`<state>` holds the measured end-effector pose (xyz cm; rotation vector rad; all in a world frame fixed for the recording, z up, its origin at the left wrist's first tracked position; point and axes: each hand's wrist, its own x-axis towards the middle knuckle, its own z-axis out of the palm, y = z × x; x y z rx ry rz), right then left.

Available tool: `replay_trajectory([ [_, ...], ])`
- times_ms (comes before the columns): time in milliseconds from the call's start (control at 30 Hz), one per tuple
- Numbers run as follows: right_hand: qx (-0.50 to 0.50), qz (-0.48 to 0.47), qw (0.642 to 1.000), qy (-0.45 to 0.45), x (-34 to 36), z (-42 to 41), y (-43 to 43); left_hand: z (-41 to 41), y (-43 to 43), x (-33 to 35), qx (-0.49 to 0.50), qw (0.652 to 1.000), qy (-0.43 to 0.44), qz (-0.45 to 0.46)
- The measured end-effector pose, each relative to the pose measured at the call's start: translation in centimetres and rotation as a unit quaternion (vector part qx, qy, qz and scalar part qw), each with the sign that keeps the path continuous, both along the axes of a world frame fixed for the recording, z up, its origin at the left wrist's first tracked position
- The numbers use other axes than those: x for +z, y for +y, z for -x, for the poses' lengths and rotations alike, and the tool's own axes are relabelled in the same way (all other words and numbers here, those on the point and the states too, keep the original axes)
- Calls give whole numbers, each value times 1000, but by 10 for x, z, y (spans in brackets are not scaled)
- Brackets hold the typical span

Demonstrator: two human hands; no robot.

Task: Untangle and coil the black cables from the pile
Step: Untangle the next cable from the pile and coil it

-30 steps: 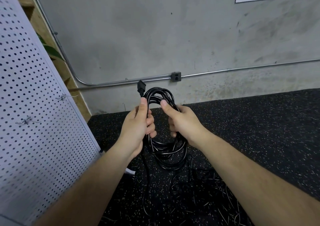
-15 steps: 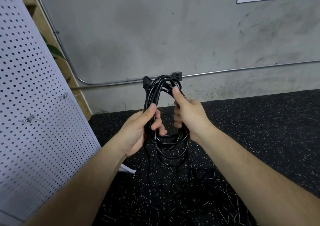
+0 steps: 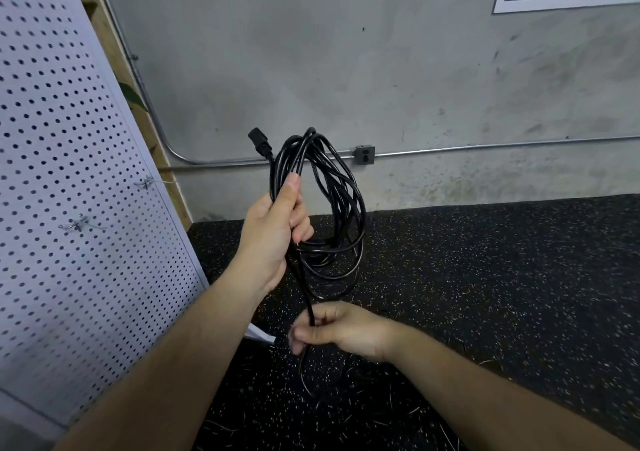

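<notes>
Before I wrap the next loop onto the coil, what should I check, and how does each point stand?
1. Left hand grips the coil: ok.
2. Right hand pinches the trailing strand below the coil: ok.
3. Strand between the hands runs straight, no knot: ok.
4. Coil loops even: not ok, they splay apart.
5. Plug sticks out clear at the coil's top: ok.
6. Strand below the right hand free of the floor pile: cannot tell.
</notes>
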<state>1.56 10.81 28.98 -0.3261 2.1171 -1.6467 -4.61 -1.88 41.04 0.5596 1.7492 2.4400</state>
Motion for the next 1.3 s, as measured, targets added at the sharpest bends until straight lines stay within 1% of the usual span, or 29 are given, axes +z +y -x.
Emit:
replay_trajectory([
  [67, -2, -42, 999, 5, -3, 1, -3, 2, -6, -1, 18, 999, 16, 21],
  [133, -18, -58, 998, -19, 2, -1, 6, 7, -13, -2, 29, 999, 12, 21],
  [267, -62, -27, 995, -75, 7, -2, 43, 18, -24, -4, 17, 997, -54, -51],
  [333, -64, -40, 992, -103, 9, 0, 61, 21, -27, -3, -12, 995, -70, -72],
  [400, -65, -92, 987, -118, 15, 1, 79, 21, -29, -1, -49, 995, -60, -70],
  [433, -82, -130, 981, -122, 20, 2, 87, 21, -29, -1, -63, 995, -48, -60],
  [500, -163, -212, 955, -126, 28, 3, 105, 21, -30, -1, -74, 997, -26, -25],
  [533, -204, -232, 941, -136, 32, 3, 113, 22, -31, -2, -70, 997, -12, 2],
  [567, -232, -220, 934, -159, 37, 2, 119, 22, -31, -3, -59, 998, 8, 38],
  [600, -251, -175, 933, -188, 43, 3, 124, 21, -31, -4, -40, 995, 34, 84],
  [667, -280, -40, 932, -226, 57, 5, 129, 17, -28, -6, 4, 978, 92, 190],
  [733, -305, 45, 929, -205, 70, 10, 131, 13, -20, -12, 44, 956, 129, 259],
  [833, -299, 147, 928, -165, 88, 13, 124, 17, -9, -25, 95, 943, 149, 282],
  [933, -271, 311, 901, -136, 105, 7, 113, 26, -3, -36, 132, 920, 184, 321],
  [1000, -242, 366, 893, -100, 112, 4, 105, 27, 4, -40, 153, 912, 192, 329],
  [1067, -214, 386, 895, -73, 117, 2, 94, 21, 13, -40, 169, 914, 185, 320],
  [1133, -213, 381, 899, -44, 120, 2, 81, 14, 22, -39, 170, 913, 186, 321],
  [1167, -227, 353, 908, -14, 120, 4, 75, 10, 27, -39, 163, 914, 186, 322],
  [1233, -258, 257, 929, 62, 118, 3, 61, 2, 35, -38, 134, 920, 185, 317],
  [1267, -273, 219, 932, 94, 116, 2, 55, -1, 39, -38, 116, 928, 177, 307],
  [1300, -293, 201, 928, 113, 116, 0, 49, -3, 42, -39, 94, 941, 155, 287],
])
